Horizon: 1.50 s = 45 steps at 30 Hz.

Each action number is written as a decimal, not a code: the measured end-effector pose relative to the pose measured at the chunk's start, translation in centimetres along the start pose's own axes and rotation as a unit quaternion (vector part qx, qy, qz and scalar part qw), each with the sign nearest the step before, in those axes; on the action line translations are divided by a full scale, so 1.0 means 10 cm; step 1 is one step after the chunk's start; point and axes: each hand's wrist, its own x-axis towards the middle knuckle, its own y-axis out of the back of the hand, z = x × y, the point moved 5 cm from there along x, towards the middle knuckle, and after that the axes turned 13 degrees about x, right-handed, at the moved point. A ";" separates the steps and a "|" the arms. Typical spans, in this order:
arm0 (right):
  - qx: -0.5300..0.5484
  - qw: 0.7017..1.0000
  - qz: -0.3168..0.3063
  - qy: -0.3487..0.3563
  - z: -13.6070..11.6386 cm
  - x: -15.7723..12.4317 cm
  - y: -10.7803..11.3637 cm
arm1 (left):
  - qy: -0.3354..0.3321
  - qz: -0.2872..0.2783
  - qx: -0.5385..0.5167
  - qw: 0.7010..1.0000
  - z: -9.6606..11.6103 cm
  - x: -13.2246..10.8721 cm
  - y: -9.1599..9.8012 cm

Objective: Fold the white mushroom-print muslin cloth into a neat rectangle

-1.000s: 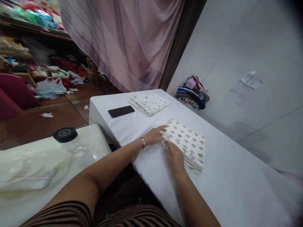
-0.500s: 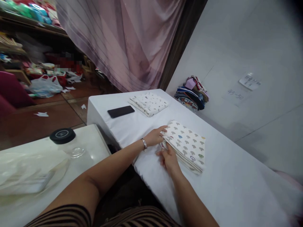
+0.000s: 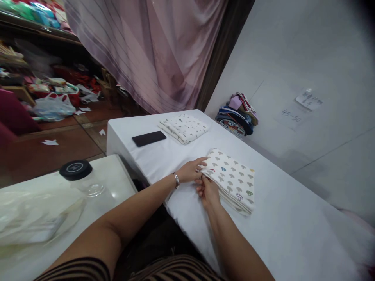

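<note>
A folded white cloth with a grey mushroom print point(image 3: 231, 177) lies on the white-covered table point(image 3: 281, 238), its stacked layers showing along the near edge. At its left corner, the fingers of my left hand point(image 3: 190, 171) are closed on the cloth edge, with a bracelet on that wrist. My right hand point(image 3: 210, 192) pinches the same corner just beside it, thumb on the edge and fingers curled below. The two hands' fingertips meet there. Farther back rests a second folded cloth with small dark motifs point(image 3: 185, 128), beside a black phone point(image 3: 149, 138).
On the left, a pale stool-like surface point(image 3: 109, 168) carries a clear jar with a black lid point(image 3: 75, 170) and a plastic bag point(image 3: 26, 214). A pile of folded clothes point(image 3: 236, 116) sits by the wall. A pink curtain point(image 3: 164, 50) hangs behind the table.
My right hand has shifted slightly up and left, and its fingers have closed at the cloth's corner against my left fingertips. The folded cloth stays in place.
</note>
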 end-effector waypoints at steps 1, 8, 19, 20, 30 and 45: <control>0.005 1.000 0.008 0.003 0.00 0.01 0.00 | 0.002 0.002 -0.003 1.000 0.00 0.00 0.00; 0.029 0.998 0.049 -0.009 0.01 0.05 0.01 | -0.004 0.001 -0.021 1.000 0.02 -0.01 0.03; 0.002 0.998 0.069 -0.006 0.03 0.08 -0.01 | -0.014 -0.051 -0.092 0.994 0.00 0.07 0.07; 0.002 0.997 0.074 -0.005 0.03 0.09 -0.01 | -0.010 -0.044 -0.079 0.996 -0.02 0.12 0.08; -0.006 0.997 0.078 0.020 0.02 0.01 -0.05 | -0.026 -0.070 0.179 0.981 -0.03 0.99 -0.24; -0.025 0.992 0.045 0.119 0.11 -0.15 -0.12 | 0.029 -0.164 0.309 0.936 -0.12 1.22 -0.39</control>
